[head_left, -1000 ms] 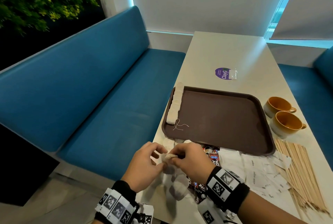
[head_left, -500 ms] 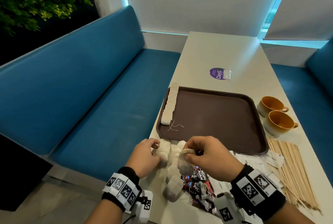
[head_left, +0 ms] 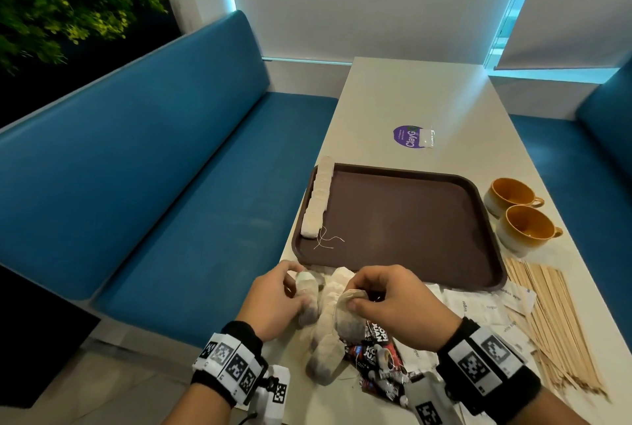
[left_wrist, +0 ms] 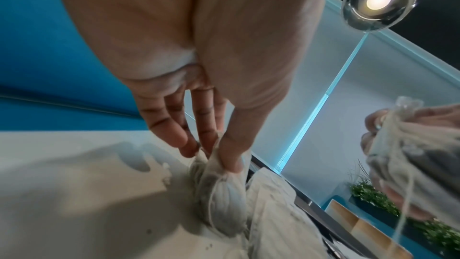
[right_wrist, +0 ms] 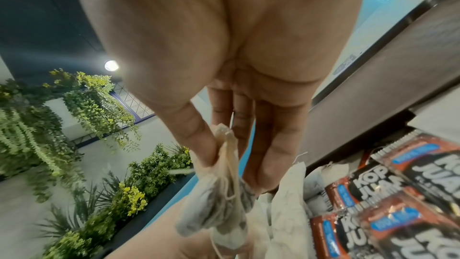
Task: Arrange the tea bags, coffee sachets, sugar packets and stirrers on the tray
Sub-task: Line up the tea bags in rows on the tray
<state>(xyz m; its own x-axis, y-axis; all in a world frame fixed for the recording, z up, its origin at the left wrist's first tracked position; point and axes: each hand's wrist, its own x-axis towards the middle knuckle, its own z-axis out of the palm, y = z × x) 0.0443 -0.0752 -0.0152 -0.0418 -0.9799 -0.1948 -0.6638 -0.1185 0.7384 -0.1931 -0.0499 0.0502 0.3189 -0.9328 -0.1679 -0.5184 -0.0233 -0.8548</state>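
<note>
- Nearest lie dark coffee sachets; the right wrist view reads "KOP JUA" on them, lettering the head view shows only smaller.
- White sugar packets, printed "sugar", lie to their right, with wooden stirrers fanned beyond.
- The right hand pinches a tea bag by its top between thumb and fingers; its wrist view shows string wound round the bag.
- The left hand pinches a second tea bag, which its wrist view shows resting on the table.
- The brown tray holds a row of tea bags along its left edge.
- Two orange cups stand to the right of the tray.
- Farther off, a purple sticker reads "ClayG".
</note>
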